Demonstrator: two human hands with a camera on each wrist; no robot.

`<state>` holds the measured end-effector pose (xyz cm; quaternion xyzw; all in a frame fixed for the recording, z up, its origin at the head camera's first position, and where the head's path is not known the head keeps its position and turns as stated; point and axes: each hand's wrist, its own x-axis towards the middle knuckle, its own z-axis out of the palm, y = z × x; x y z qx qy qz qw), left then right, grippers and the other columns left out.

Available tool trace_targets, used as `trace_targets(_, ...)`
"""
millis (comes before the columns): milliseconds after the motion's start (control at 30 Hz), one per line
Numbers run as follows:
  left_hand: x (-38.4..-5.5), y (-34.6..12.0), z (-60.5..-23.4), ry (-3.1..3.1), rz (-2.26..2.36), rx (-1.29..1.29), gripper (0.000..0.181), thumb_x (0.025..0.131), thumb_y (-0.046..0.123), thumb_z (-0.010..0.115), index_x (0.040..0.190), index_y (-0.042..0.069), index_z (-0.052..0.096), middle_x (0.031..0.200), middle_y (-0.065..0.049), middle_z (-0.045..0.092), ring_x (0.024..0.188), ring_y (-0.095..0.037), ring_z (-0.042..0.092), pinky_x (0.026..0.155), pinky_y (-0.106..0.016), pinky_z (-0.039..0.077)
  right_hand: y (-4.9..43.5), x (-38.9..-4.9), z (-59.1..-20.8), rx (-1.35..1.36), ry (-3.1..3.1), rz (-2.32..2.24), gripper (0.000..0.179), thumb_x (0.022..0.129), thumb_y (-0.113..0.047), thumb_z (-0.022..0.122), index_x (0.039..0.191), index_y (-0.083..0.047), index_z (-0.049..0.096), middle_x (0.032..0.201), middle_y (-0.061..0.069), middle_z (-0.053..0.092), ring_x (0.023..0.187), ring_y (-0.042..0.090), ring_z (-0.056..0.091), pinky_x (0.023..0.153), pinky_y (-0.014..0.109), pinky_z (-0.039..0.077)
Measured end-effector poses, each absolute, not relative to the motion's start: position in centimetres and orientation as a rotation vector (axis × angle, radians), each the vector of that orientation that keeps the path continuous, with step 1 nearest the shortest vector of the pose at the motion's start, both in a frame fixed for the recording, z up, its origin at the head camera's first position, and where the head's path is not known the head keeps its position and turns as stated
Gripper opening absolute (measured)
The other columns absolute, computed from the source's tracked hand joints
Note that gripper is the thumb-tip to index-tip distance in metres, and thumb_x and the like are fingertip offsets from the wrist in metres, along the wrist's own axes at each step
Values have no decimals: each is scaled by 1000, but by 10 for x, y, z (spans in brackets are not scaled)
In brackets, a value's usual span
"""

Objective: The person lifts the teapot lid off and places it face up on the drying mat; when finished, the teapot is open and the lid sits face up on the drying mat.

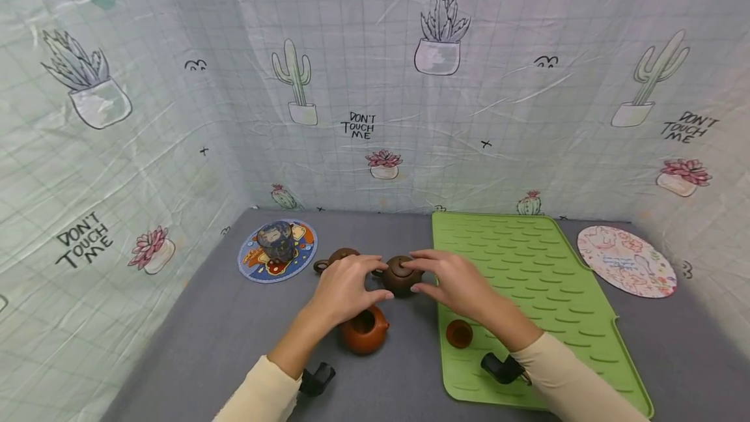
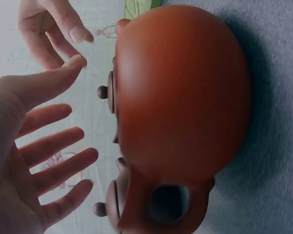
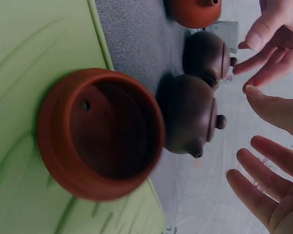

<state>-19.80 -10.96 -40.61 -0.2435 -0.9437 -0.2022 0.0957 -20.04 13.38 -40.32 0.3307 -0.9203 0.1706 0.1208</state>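
Observation:
Both hands are held over the table with relaxed fingers, and neither grips anything. A dark brown lidded teapot stands between them in the head view. The left hand is at its left, partly covering a second dark brown teapot. The right hand is at its right, fingertips overlapping its side in the head view; in the right wrist view the fingers are spread in the air, apart from this teapot. Below the left hand sits a reddish-orange teapot with an uncovered mouth, its rounded body large in the left wrist view.
A small reddish-brown cup-like piece with a small hole inside rests on the green ridged mat. At the back left, a dark patterned cup stands on a colourful round mat. A pink patterned oval mat lies far right.

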Motion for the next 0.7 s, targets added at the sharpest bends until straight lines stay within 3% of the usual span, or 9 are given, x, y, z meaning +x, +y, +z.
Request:
trace_targets(167,-201,-104,-411,-2821,-580,-663,50,79,48,86,121,22,77,132,1,72,113,-24,70,90,-43,59,129,-207,-412,966,-2687,516,45,84,-22,84,127,-18,73,136,13,68,114,28,72,85,40,61)
trace_targets(700,-212,-95,-430,-2938,-524,-602,48,86,46,80,127,22,75,139,0,68,124,-23,64,99,-44,56,123,-216,-429,1021,-2730,532,46,87,-22,82,132,-17,71,144,17,62,121,34,69,92,45,60)
